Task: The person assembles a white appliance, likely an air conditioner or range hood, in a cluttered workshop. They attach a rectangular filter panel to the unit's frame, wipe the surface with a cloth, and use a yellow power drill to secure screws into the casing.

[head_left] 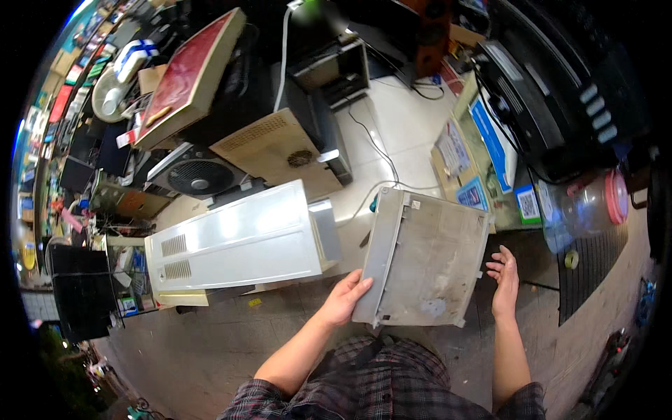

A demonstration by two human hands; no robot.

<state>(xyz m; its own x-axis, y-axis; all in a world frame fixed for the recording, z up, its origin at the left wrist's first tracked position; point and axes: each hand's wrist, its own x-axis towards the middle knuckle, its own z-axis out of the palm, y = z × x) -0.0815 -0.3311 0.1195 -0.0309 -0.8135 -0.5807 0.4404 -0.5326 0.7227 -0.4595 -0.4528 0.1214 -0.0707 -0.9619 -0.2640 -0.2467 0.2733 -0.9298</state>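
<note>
dark plaid shirt (392, 386) | thin pale and reddish lines | sleeves (260, 401) in matching plaid | forearms (512, 360) bare

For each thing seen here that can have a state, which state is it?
Panel: stained, held at its left edge
Left hand: gripping panel
Right hand: open, beside panel
White casing: not held
Jar: lid on
Fan: running or stopped, unclear

Cluttered shop or repair workshop, vented metal casings (262, 143), box fan (199, 177), loose cables (283, 63), crowded goods (61, 94) at left (mostly indistinct)
</note>
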